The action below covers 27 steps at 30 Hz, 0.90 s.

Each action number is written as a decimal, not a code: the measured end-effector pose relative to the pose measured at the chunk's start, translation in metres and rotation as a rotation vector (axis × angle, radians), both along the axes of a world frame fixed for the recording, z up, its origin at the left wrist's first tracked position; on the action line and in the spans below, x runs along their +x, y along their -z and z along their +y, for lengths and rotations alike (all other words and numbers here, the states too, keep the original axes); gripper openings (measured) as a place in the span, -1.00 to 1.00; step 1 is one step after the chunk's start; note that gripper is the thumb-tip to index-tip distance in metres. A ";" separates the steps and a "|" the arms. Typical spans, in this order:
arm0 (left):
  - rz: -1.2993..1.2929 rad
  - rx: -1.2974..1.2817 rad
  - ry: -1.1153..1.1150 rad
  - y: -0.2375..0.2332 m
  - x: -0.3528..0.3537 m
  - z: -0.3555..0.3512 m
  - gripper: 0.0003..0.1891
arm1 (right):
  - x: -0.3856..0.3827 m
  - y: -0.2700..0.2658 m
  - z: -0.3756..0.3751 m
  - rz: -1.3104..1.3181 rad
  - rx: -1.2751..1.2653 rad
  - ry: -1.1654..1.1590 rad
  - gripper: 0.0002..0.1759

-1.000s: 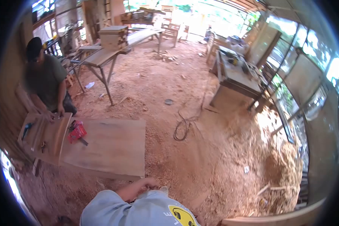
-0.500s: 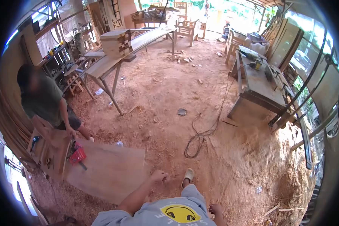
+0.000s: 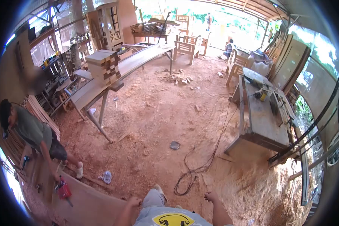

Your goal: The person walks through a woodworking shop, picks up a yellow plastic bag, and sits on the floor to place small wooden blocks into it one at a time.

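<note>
My left hand (image 3: 134,202) hangs low near the right end of a wide wooden board (image 3: 90,201); its fingers are curled in with nothing visible in them. My right hand (image 3: 211,196) is out to the other side, over the sawdust-covered floor (image 3: 237,188). Its fingers are loosely bent and partly apart, and it holds nothing. At the left a co-worker (image 3: 35,130) bends over the board, one hand at a red object (image 3: 64,190) lying on it; what kind it is I cannot make out.
A long workbench (image 3: 139,62) carries a stack of wood blocks (image 3: 103,67) at the left. On the right stands another table (image 3: 265,124) with tools. A looped cable (image 3: 190,179) and a dark scrap (image 3: 174,145) lie on the floor. Wooden chairs (image 3: 188,47) stand farther back.
My view has shifted forward, and the floor objects appear nearer. My left hand has dropped back toward my body; my right hand has swung forward. The co-worker has bent lower over the board.
</note>
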<state>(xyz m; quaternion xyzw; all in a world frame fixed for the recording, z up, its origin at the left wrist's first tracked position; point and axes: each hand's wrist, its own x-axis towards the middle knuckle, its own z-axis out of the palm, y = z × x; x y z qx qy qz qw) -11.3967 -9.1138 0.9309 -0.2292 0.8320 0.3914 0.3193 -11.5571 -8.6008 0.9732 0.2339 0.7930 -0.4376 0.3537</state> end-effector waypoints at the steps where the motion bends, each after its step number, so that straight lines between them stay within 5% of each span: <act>1: -0.017 -0.096 0.087 0.006 -0.012 -0.006 -0.65 | -0.032 0.000 -0.010 0.021 0.016 -0.029 -0.72; 4: -0.370 -0.070 -0.035 -0.009 -0.055 -0.008 -0.58 | -0.088 0.018 -0.039 0.034 0.052 -0.107 -0.72; 7: -0.124 -0.073 0.051 0.013 -0.094 -0.035 -0.59 | -0.147 0.015 -0.072 -0.006 0.065 -0.167 -0.71; 10: -0.472 0.464 -0.598 0.025 -0.146 -0.059 -0.52 | -0.179 -0.015 -0.100 -0.164 0.090 -0.238 -0.71; 13: -0.369 -0.081 0.164 -0.015 -0.247 -0.108 -0.47 | -0.212 -0.002 -0.112 -0.214 0.097 -0.271 -0.72; 19: -0.065 -0.175 -0.039 0.030 -0.406 -0.191 -0.44 | -0.288 0.010 -0.124 -0.223 0.047 -0.146 -0.70; 22: -0.080 -0.180 -0.085 0.007 -0.489 -0.184 -0.46 | -0.333 0.020 -0.122 -0.217 0.036 -0.156 -0.70; 25: 0.018 -0.079 -0.129 0.049 -0.548 -0.183 -0.48 | -0.386 0.032 -0.117 -0.251 0.048 -0.158 -0.71; 27: 0.014 -0.176 -0.004 0.012 -0.582 -0.161 -0.49 | -0.431 0.039 -0.110 -0.258 0.044 -0.075 -0.73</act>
